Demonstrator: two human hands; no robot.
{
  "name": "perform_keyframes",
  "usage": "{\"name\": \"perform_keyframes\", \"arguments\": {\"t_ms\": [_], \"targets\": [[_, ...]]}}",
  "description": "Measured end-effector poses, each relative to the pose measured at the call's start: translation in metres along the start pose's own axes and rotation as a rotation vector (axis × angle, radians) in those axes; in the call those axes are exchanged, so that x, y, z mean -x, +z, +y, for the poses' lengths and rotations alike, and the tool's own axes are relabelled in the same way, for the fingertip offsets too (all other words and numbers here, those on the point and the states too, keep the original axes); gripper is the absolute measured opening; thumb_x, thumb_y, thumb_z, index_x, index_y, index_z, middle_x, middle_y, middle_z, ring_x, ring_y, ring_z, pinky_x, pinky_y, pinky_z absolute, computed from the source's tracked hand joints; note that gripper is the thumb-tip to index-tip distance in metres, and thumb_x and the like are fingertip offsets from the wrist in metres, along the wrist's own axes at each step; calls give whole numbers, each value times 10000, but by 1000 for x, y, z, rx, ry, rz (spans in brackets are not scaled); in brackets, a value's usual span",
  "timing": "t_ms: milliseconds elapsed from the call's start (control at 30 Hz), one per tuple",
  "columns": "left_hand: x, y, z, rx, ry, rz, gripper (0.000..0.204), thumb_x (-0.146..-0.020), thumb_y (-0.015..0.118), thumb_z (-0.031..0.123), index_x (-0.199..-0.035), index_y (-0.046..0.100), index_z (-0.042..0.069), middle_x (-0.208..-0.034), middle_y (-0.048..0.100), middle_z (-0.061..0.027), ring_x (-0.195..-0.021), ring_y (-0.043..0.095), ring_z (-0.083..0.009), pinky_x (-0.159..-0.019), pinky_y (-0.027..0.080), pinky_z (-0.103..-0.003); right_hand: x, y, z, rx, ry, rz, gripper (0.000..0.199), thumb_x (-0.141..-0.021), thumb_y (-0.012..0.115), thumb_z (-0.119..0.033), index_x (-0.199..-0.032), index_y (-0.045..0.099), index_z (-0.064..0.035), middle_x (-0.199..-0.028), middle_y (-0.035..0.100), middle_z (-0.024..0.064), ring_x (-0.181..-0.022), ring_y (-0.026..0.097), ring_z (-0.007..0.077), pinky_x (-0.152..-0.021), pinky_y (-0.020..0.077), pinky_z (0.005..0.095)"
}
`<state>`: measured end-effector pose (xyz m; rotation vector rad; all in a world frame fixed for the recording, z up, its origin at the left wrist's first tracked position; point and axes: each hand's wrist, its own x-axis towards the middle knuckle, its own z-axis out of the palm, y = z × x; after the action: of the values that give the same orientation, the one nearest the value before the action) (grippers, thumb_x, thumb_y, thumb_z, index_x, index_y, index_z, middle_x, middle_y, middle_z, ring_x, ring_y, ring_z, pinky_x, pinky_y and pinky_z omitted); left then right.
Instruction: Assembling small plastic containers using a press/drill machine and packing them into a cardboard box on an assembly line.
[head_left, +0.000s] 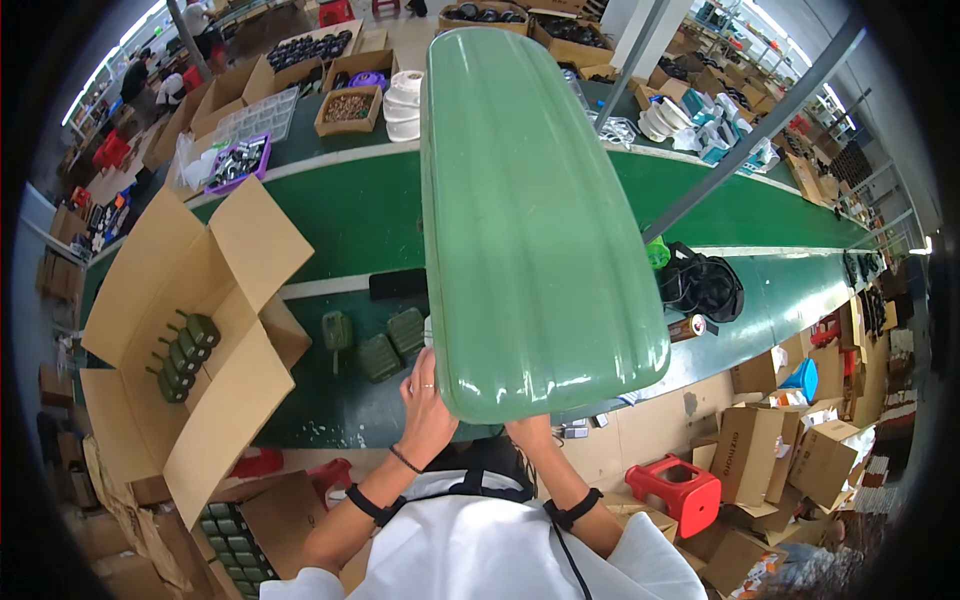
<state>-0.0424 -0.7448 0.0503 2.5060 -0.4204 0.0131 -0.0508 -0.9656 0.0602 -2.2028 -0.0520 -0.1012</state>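
Currently you hold the green suitcase shell (pixel 540 220) raised above the green workbench (pixel 340 225), its near end toward you. Your left hand (pixel 428 405) presses flat against that end; your right hand (pixel 530 432) supports it beneath, its grasp hidden. Left of your grip, small green parts (pixel 378 345) lie loose, and beyond them an open cardboard box (pixel 190 330) holds more. Right of it stand brown cartons (pixel 750 450) and a red stool (pixel 676 490).
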Motion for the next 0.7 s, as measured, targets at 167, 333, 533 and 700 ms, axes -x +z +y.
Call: {"name": "perform_keyframes", "arguments": {"t_ms": [167,333,533,700], "targets": [[-16,-9,10,122,-47,-29,827,-864,751,272,-1554,399,-17,-1645,286,-246,-1528,274,-436,-1155,269,-585,-8,-5,0,-27,-41,72,302,-841,733,-135,-1128,746,-41,-1187,700,213,-1147,604,467,-1066,392,581],[-45,4,18,43,-29,-97,953,-879,741,372,-1612,276,-24,-1667,269,-266,-1561,227,-443,-1195,242,-590,-36,-45,19,92,70,-117,275,-882,731,-183,-1117,754,-43,-1205,717,176,-1160,628,375,-1014,459,573],[-53,-12,39,-30,12,164,926,-922,713,447,-1606,294,-16,-1661,278,-279,-1561,234,-442,-1211,221,-597,-116,-177,69,115,-13,-138,291,-896,718,-196,-1139,737,-35,-1212,709,182,-1144,634,367,-998,474,565],[-48,-28,55,89,-135,207,954,-905,733,475,-1593,304,-27,-1661,255,-300,-1558,225,-456,-1217,217,-597,-128,-222,66,152,-86,-130,308,-911,705,-209,-1160,720,-27,-1219,702,188,-1128,641,359,-983,489,557]]}}
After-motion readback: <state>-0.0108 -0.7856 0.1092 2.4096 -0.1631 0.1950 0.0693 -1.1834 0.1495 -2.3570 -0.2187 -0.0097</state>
